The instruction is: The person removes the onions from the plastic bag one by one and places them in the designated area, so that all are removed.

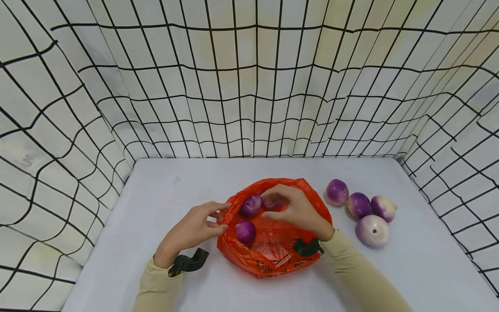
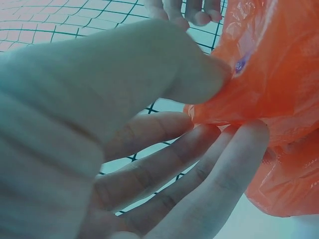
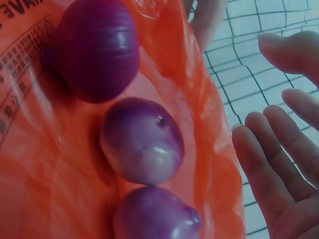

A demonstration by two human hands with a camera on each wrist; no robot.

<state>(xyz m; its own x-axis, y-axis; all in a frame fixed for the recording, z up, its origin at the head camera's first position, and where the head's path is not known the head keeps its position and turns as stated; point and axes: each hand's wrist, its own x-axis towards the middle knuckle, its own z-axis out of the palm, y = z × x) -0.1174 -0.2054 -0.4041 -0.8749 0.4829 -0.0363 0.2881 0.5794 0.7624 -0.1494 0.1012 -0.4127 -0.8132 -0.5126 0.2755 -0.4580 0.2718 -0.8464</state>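
An orange-red plastic bag (image 1: 273, 255) lies spread open on the white table, its rim standing up in folds. Inside are three red onions: one near the left rim (image 1: 245, 232), one above it (image 1: 251, 205), and a third (image 1: 274, 203) partly hidden behind my right hand. At the bag's left edge, my left hand (image 1: 192, 227) pinches the rim between thumb and fingertips; the left wrist view shows the orange plastic (image 2: 289, 64) between them. My right hand (image 1: 296, 212) hovers over the bag with fingers spread and nothing held. In the right wrist view its palm (image 3: 294, 214) is bare.
Right of the bag sit several more onions: a purple one (image 1: 337, 192), another (image 1: 358, 205), a paler one (image 1: 383, 208) and a mostly white one (image 1: 373, 231). Walls with black grid netting (image 1: 255, 86) surround the white table (image 1: 163, 186) on three sides.
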